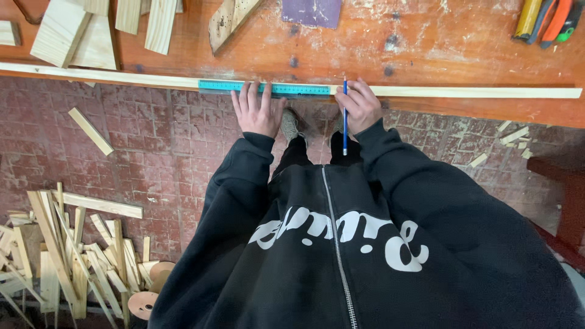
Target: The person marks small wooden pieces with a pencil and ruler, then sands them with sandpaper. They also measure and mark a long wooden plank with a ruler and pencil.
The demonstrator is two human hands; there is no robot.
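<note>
A long pale wooden strip (463,92) lies along the front edge of the orange-brown workbench (439,49). A teal ruler (219,86) rests on the strip. My left hand (257,109) presses flat on the ruler, fingers spread. My right hand (361,105) grips a blue pencil (345,125) upright, its tip touching the strip at the ruler's right end. Both arms wear black sleeves.
Wood offcuts (79,30) lie at the bench's back left, a purple sanding sheet (312,12) at the back middle, orange-handled tools (545,19) at the back right. On the brick floor, a scrap pile (67,256) sits left; small chips (512,137) lie right.
</note>
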